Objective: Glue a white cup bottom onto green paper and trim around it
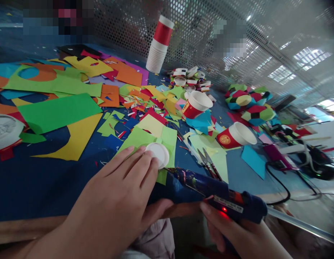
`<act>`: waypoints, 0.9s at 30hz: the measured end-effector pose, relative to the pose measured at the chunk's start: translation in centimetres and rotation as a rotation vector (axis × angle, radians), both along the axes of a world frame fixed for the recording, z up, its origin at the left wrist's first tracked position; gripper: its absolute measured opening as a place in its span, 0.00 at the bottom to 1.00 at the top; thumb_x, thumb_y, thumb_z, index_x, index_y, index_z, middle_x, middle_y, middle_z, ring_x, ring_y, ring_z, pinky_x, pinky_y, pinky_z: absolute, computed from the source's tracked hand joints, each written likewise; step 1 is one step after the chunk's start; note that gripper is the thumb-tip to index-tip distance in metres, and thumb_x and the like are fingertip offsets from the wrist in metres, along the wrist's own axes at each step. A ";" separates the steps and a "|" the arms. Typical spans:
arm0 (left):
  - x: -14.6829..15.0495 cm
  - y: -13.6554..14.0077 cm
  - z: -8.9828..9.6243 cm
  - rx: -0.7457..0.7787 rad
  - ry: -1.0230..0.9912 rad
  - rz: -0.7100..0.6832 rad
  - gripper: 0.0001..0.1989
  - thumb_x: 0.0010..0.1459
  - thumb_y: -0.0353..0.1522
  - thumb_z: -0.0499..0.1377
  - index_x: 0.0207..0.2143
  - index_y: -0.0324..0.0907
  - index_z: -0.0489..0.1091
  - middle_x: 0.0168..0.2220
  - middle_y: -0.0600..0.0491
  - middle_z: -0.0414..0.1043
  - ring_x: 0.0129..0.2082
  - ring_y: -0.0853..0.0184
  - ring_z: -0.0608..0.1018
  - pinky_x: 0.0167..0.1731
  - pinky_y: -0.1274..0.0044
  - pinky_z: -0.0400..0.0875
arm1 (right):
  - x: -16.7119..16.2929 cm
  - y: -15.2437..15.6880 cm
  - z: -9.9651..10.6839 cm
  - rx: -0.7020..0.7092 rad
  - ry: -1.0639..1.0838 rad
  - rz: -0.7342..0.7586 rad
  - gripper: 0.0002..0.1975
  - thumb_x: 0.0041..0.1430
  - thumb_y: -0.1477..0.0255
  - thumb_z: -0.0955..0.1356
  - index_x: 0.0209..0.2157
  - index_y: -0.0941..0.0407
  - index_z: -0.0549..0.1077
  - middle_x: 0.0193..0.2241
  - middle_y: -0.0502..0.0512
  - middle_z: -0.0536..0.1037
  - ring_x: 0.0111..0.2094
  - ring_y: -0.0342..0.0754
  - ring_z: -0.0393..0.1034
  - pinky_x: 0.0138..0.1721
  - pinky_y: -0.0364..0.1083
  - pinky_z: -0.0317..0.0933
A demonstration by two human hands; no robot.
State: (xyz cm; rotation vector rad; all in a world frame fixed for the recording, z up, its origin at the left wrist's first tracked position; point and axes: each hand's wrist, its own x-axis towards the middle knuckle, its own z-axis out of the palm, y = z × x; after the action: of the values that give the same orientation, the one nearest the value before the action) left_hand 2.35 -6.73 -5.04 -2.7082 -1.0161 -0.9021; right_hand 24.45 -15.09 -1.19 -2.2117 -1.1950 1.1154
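The fingers of my left hand (129,183) lie outstretched, their tips pressing on a small white paper cup base (161,155). Its thumb is spread away by the table's front edge. Beneath the cup base lies light green paper (171,138). My right hand (226,230) is closed around the handle of a blue hot glue gun (204,183) with a lit red light. The gun's nozzle points left, at the lower edge of the cup base; whether it touches cannot be made out. Scissors (209,163) lie behind the gun.
Paper cups (196,104) (235,136) lie tilted among coloured scraps (61,111). A cup stack (159,45) stands by the perforated metal screen (123,25). At right are paper balls (249,102) and cables (280,180). A drawn-on white disc (6,131) sits far left.
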 end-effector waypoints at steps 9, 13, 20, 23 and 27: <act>0.0 0.0 0.1 -0.002 0.004 0.004 0.23 0.66 0.39 0.51 0.50 0.29 0.74 0.52 0.37 0.77 0.49 0.49 0.80 0.49 0.58 0.75 | 0.2 0.0 -0.4 0.015 0.068 -0.016 0.27 0.58 0.52 0.66 0.13 0.52 0.63 0.11 0.49 0.64 0.18 0.45 0.63 0.23 0.44 0.60; -0.1 0.0 0.2 0.005 0.019 0.001 0.24 0.66 0.40 0.51 0.50 0.30 0.74 0.52 0.38 0.77 0.49 0.49 0.80 0.49 0.58 0.75 | 0.5 0.4 -0.1 0.008 0.085 0.040 0.26 0.60 0.53 0.65 0.14 0.53 0.63 0.11 0.49 0.66 0.18 0.44 0.64 0.25 0.44 0.59; -0.1 0.0 0.3 -0.019 0.025 -0.017 0.24 0.65 0.40 0.53 0.51 0.29 0.74 0.53 0.37 0.76 0.50 0.48 0.79 0.50 0.57 0.74 | 0.5 1.2 0.2 -0.037 0.203 -0.002 0.27 0.58 0.52 0.67 0.13 0.54 0.63 0.10 0.49 0.64 0.16 0.42 0.61 0.24 0.43 0.56; -0.1 -0.1 0.0 -0.015 0.028 -0.012 0.24 0.65 0.40 0.53 0.51 0.29 0.74 0.53 0.37 0.75 0.50 0.47 0.79 0.52 0.56 0.72 | 0.2 1.7 0.4 -0.056 0.248 -0.036 0.27 0.57 0.53 0.67 0.11 0.53 0.63 0.08 0.48 0.62 0.15 0.42 0.59 0.23 0.43 0.57; -0.1 -0.3 -0.5 -0.042 0.017 0.006 0.24 0.66 0.40 0.52 0.53 0.31 0.73 0.55 0.39 0.74 0.53 0.47 0.77 0.55 0.56 0.67 | 0.0 2.3 1.1 -0.075 0.263 -0.063 0.26 0.55 0.54 0.68 0.12 0.53 0.63 0.09 0.48 0.63 0.15 0.42 0.60 0.23 0.42 0.57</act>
State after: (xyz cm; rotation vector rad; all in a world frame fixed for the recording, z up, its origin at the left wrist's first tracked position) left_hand 2.26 -7.00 -5.50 -2.7408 -1.0516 -0.8651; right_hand 24.47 -12.82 -0.11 -2.0609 -0.9812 1.3946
